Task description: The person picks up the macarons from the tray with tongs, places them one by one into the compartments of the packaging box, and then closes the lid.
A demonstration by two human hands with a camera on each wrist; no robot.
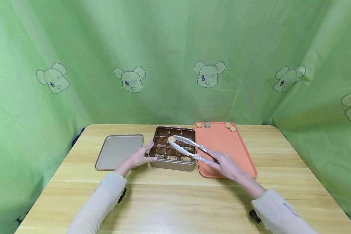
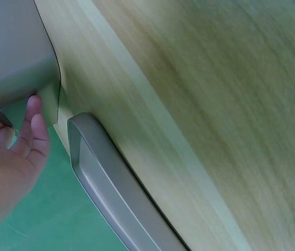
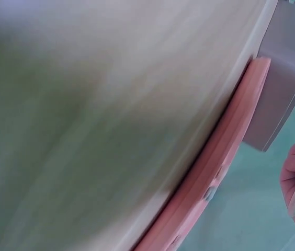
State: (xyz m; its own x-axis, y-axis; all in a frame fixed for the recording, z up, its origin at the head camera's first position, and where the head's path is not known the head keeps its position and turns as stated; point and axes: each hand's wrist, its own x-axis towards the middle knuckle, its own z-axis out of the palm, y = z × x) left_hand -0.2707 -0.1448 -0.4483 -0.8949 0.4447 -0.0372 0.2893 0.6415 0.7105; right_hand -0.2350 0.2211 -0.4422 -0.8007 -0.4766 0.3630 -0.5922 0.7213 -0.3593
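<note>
The right hand (image 1: 223, 165) is clasped round tongs (image 1: 188, 141), left hand (image 1: 140, 157) spread against a box (image 1: 172, 164) — the wooden table (image 1: 175, 195) is backed by green curtain (image 1: 169, 35).

Qty: 2 hands (image 1: 138, 158), 1 pr tongs (image 1: 190, 142) w/ 1 cookie (image 1: 171, 139), 1 9-cell box (image 1: 172, 165) (cookie ct inside unclear), 1 grey tray (image 1: 121, 151), 1 orange tray (image 1: 222, 143) w/ 4 cookies (image 1: 232, 129).

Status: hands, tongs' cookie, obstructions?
Left hand touching box, right hand gripping tongs. Cookie held in tongs, above box. No obstruction seen.
</note>
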